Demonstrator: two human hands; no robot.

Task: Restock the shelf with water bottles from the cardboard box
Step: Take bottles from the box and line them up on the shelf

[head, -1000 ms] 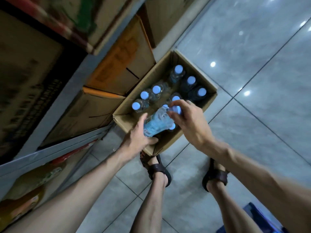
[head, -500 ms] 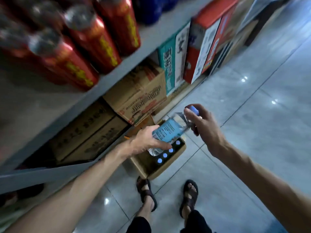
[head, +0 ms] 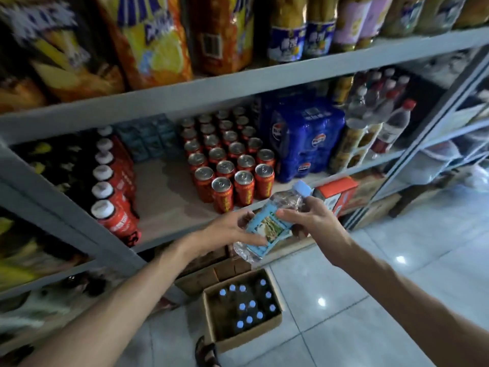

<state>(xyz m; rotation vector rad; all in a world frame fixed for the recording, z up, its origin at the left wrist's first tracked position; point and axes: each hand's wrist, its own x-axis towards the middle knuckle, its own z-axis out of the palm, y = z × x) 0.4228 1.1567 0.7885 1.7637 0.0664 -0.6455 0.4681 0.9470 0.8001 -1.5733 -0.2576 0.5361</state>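
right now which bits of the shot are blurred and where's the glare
Head view: the snack bags top left and the left edge smear with motion blur; the bottle in both hands and the cans read fairly sharp. Lamp glare spots sit on the floor tiles. The wide lens bows the shelf edges; the shelf's back is dim.

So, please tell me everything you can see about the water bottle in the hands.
The water bottle is clear, crinkled plastic with a pale blue cap and a light blue picture label. It is tilted, cap up and to the right, in the air before the shelf. The left hand holds its lower part; the right hand grips near the neck.
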